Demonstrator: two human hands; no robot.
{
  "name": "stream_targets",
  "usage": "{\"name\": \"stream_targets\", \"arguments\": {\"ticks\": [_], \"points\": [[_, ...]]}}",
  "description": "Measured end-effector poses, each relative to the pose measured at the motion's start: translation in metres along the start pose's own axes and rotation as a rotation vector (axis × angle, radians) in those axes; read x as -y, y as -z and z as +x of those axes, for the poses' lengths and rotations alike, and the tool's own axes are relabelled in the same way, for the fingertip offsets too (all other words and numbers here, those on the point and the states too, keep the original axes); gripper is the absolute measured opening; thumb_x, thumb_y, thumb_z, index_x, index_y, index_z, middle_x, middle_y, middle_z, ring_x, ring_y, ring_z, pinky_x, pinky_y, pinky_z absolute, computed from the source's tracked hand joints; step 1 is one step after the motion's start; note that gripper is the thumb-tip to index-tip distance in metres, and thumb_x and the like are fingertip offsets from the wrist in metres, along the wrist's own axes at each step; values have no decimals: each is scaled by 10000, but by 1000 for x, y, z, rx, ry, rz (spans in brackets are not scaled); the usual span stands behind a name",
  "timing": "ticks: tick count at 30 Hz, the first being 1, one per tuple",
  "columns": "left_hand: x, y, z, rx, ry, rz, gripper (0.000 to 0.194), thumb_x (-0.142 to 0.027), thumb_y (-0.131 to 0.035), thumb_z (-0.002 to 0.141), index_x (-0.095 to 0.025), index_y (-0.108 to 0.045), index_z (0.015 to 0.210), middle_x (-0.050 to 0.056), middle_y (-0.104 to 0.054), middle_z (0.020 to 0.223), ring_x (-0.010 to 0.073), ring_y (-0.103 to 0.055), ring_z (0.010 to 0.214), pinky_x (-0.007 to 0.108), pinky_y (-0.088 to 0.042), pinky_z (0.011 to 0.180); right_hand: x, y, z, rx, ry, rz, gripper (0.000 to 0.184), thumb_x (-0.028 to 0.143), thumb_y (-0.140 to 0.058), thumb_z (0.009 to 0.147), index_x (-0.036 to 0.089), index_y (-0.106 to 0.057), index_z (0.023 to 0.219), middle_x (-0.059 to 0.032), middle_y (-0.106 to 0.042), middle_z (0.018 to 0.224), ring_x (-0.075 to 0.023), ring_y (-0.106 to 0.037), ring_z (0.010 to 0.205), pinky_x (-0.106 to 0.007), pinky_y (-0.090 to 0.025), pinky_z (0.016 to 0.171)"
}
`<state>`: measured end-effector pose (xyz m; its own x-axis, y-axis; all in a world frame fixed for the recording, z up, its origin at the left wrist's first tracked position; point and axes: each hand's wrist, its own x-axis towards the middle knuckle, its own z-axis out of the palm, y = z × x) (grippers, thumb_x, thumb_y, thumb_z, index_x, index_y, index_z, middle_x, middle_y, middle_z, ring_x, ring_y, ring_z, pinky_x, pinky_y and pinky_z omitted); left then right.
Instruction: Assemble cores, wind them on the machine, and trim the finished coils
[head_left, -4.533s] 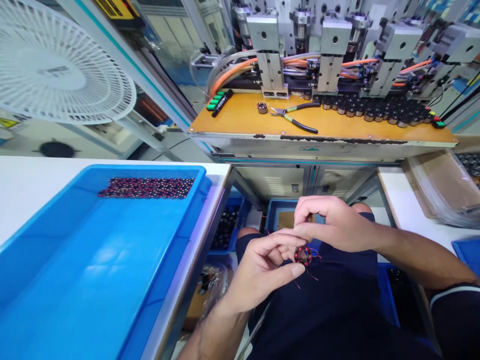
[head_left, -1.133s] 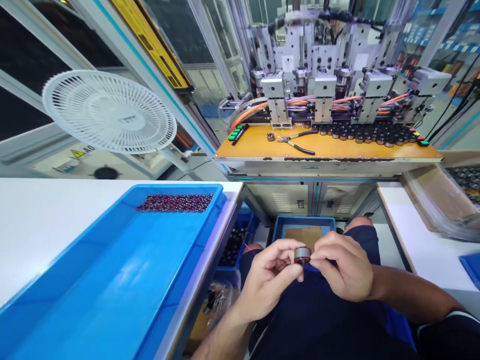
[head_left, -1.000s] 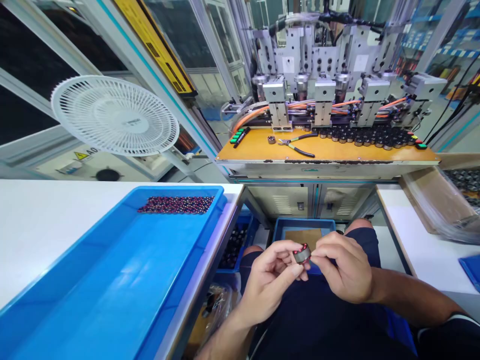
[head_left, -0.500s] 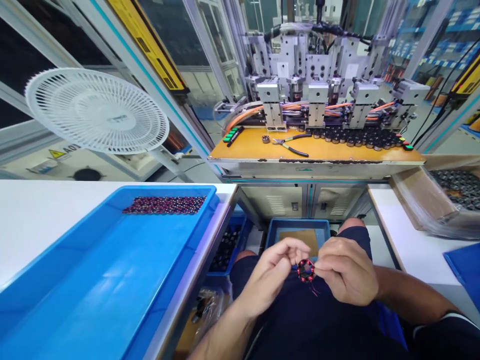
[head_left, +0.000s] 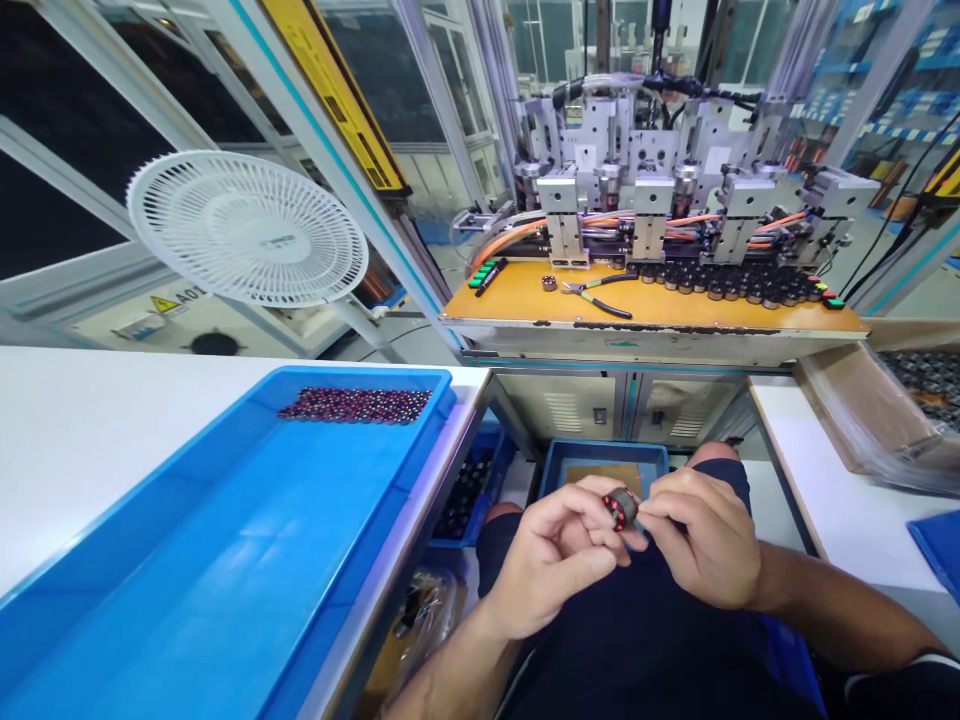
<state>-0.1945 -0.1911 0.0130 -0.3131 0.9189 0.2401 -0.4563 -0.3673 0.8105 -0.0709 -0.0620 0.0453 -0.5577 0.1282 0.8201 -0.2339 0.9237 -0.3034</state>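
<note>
A small wound motor stator, a dark ring with red copper coils, is held in front of my lap, its coiled face turned to the left. My left hand has its fingers curled behind and under the ring, with the thumb lying a little apart below it. From the other side, my right hand pinches the ring's right edge between thumb and forefinger. Whether a thin wire also lies in that pinch is too small to tell.
On the left table, a blue tray holds rows of wound stators. Pliers, a marker, a single stator and several dark cores lie on the orange machine ledge. A blue bin stands below; a fan is left.
The stator has been turned over several times between my fingers, from facing me half a second ago to edge-on now. My left fingers have closed in around it. The head view has shifted.
</note>
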Motion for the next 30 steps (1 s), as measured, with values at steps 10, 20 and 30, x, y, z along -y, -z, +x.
{"name": "stream_targets", "arguments": {"ticks": [10,20,30], "points": [[2,1,3,-6,159,-143,450,-546,-730,744,-140,-646,920,78,-703,885,177,-673,850,273,-493,785,-1,4,6,70,147,104,129,108,-503,926,165,-581,841,-17,-634,665,-114,-599,599,-239,-521,578],[2,4,1,-4,187,24,229,-271,-708,836,-176,-556,978,-11,-677,661,106,-663,592,191,-467,584,-3,3,2,139,80,-43,95,96,-526,915,161,-582,874,-28,-633,702,-129,-573,616,-260,-481,581],[-2,1,5,-129,13,-216,394,-426,-855,631,-189,-578,780,43,-711,951,267,-633,1130,357,-498,926,2,1,11,114,-27,60,109,92,-519,913,159,-570,844,-16,-616,713,-108,-583,652,-231,-481,609]]}}
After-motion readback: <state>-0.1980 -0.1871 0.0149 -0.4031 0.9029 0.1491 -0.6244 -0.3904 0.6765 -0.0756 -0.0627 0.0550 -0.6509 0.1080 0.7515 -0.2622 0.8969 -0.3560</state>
